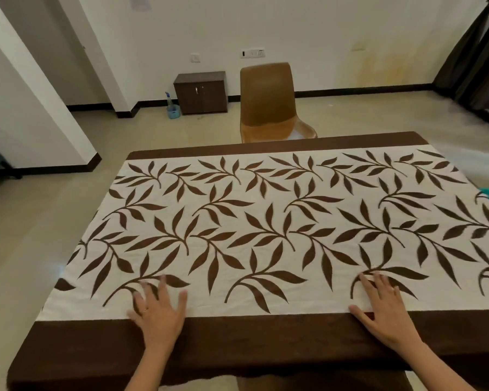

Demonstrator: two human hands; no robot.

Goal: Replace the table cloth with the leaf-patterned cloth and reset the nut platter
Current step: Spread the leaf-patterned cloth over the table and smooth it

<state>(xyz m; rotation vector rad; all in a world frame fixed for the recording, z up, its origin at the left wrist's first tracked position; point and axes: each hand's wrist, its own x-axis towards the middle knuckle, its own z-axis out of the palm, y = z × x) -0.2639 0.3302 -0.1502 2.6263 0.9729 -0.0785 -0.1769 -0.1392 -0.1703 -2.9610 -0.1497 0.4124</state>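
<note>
Cloth (266, 221): cream field with brown leaf sprigs, spread flat over the whole surface, which is hidden beneath it.
Long axis: runs left to right across the view; the right end passes out of frame.
Borders: plain brown bands follow both long edges; the near band drapes over the near edge, the far band lies along the far edge.
Pattern: sprigs lie in rows along the long axis, stems slanting.
Left hand (158, 314): palm down on the cloth by the near edge, fingers straight and spread, gripping nothing; a ring (145, 309) shows on one finger.
Right hand (384, 309): palm down likewise, fingers straight, pressing the cloth where cream meets the near band.
Spacing: hands well apart, one toward each end.
Chair (267, 103): tan, at the far side, just beyond the far band.
Cabinet (201, 93): dark, on the floor against the wall, both doors closed; contents hidden.
Tub (173, 112): small, blue, on the floor just beside the cabinet; a spray bottle (168, 98) stands upright in it.
Curtain (474, 52): dark, at far right.
</note>
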